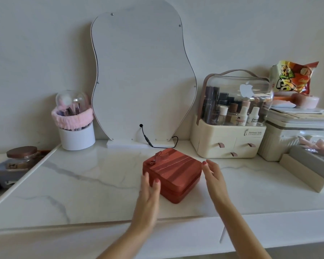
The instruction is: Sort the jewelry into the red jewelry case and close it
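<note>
The red jewelry case (173, 171) sits shut on the white marble table (94, 184), turned at an angle, with a bow on its lid. My left hand (149, 193) lies against the case's near left side with straight fingers. My right hand (212, 176) is beside the case's right corner, fingers straight, touching it or just off it. No loose jewelry is visible.
A wavy white mirror (142, 75) stands behind the case with a black cable at its base. A white brush cup (77, 135) is at the back left. A cream cosmetics organizer (230, 135) and stacked boxes (297, 128) fill the right side. A jar (22, 156) sits far left.
</note>
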